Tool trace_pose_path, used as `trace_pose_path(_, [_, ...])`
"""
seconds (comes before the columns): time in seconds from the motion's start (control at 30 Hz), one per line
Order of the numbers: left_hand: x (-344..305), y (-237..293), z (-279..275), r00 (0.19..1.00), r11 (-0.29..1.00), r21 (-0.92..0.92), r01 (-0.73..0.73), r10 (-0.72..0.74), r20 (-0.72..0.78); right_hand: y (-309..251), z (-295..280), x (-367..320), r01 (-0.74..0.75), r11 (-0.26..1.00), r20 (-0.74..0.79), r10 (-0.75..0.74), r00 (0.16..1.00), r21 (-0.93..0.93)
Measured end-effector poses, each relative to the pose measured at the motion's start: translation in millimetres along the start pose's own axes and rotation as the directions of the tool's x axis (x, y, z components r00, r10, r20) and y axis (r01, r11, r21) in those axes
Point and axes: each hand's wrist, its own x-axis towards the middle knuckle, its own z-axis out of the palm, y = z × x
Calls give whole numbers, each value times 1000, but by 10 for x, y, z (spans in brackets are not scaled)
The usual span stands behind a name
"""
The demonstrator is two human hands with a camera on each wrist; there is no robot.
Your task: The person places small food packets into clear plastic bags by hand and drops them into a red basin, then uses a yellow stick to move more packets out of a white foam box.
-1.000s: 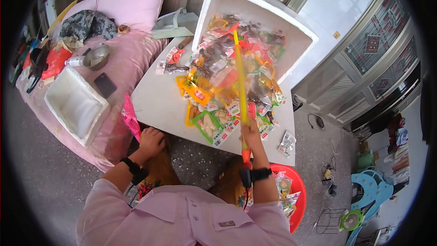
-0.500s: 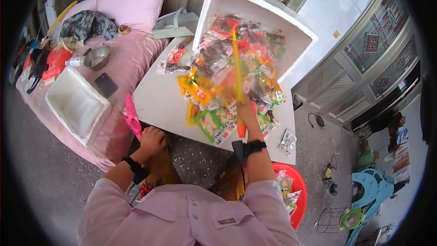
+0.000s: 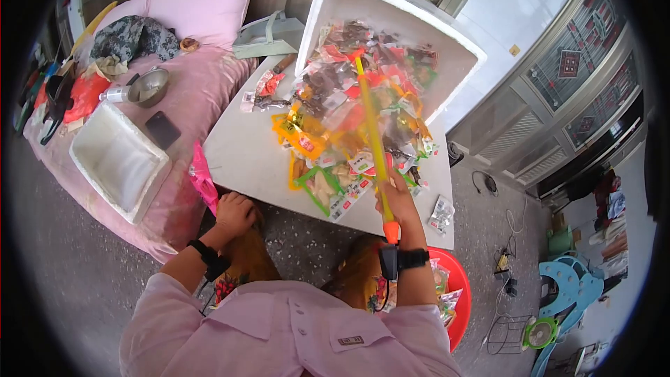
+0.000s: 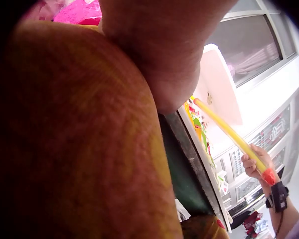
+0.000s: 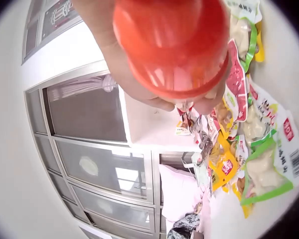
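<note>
In the head view my right hand (image 3: 398,197) grips a yellow stick (image 3: 371,122) near its orange-red end; the far tip, also red, lies over the heap of snack packets (image 3: 335,108) at the mouth of a white foam box (image 3: 457,56). The right wrist view shows the stick's red end (image 5: 172,45) close up, with fingers around it, above packets with green and yellow edges (image 5: 264,172). My left hand (image 3: 236,214) rests on the knee beside the table, holding nothing; its fingers are loosely bent. Part of that hand (image 4: 164,45) fills the left wrist view's top.
A red basin (image 3: 457,286) with packets stands at the table's right front. One packet (image 3: 440,215) lies alone near the table's right edge (image 3: 451,167). Left are a pink-covered bed (image 3: 192,112), a foam lid (image 3: 118,160), a phone (image 3: 162,130) and a metal bowl (image 3: 149,88). A pink bag (image 3: 202,178) hangs by the table.
My right hand, with the stick, first went forward and left over the packets, then came back toward me and right. The stick's tip has shifted slightly. The left hand stays on the knee.
</note>
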Motion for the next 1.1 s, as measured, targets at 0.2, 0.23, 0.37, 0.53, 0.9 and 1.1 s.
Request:
trace_pose_path(0.2, [18,55,-57,999,1000,2,-23,23,-47,252,-332,-651,-27,998,-31,29,999,57])
trace_pose_path(0.23, [17,58,-49,999,1000,-2,-18,18,-41,309,-376,-745,-12,999,-21,13,1000,52])
trace_pose_path(0.37, [40,66,-45,999,1000,15,-17,18,-41,545,-411,-1080,46,999,-15,-45,999,27])
trace_pose_path(0.53, [34,64,-43,998,1000,9,-24,24,-63,463,-431,-1433,74,989,115,-89,989,128])
trace_pose_path(0.9, [25,52,-42,999,999,12,-30,30,-32,585,-489,-1976,-127,980,177,100,979,150])
trace_pose_path(1.1, [30,71,-38,997,999,11,-46,47,-58,494,-456,-1753,69,982,197,-104,975,176])
